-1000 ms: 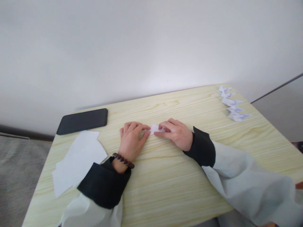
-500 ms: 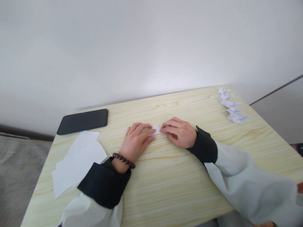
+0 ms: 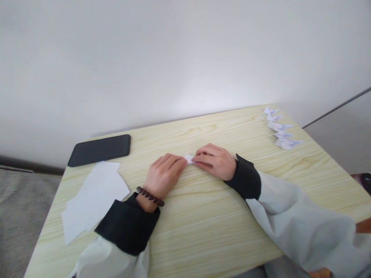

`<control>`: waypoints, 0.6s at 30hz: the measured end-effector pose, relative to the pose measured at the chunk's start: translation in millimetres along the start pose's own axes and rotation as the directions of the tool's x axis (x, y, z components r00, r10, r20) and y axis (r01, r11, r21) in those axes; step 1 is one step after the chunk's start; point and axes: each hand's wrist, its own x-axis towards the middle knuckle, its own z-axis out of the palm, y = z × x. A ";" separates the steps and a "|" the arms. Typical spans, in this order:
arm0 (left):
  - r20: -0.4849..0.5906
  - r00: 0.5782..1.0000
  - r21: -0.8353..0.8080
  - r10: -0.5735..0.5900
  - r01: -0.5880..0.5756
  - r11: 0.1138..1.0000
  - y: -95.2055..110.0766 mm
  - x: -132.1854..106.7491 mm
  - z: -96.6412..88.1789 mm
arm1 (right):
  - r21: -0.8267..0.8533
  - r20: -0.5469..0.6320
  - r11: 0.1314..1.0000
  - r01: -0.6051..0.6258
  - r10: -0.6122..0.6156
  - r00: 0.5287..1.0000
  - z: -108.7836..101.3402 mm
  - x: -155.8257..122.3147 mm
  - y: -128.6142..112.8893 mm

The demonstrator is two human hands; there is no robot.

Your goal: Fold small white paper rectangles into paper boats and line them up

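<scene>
A small folded piece of white paper (image 3: 189,158) lies low over the middle of the table, between my two hands. My left hand (image 3: 165,170), with a dark beaded bracelet at its wrist, pinches the paper's left end, its fingers pressed together. From the other side, my right hand (image 3: 216,160) holds the right end between thumb and fingertips. Most of the paper is hidden under the fingers, so its full folded shape cannot be made out.
A black smartphone (image 3: 100,150) lies at the table's back left. Nearer me, loose white paper sheets (image 3: 92,197) overlap beside my left sleeve. Several folded paper figures (image 3: 279,126) form a row at the back right. The wooden table (image 3: 203,227) meets a white wall (image 3: 174,58).
My left fingers have drawn together on the paper's end, and my right hand has come slightly closer to the left. Less of the paper shows. The view has shifted a little.
</scene>
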 end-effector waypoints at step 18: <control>-0.197 0.978 -0.146 0.060 -0.090 0.985 5.0 4.3 -5.2 | -0.021 -0.131 0.995 0.099 -0.101 0.986 -1.3 4.6 -17.9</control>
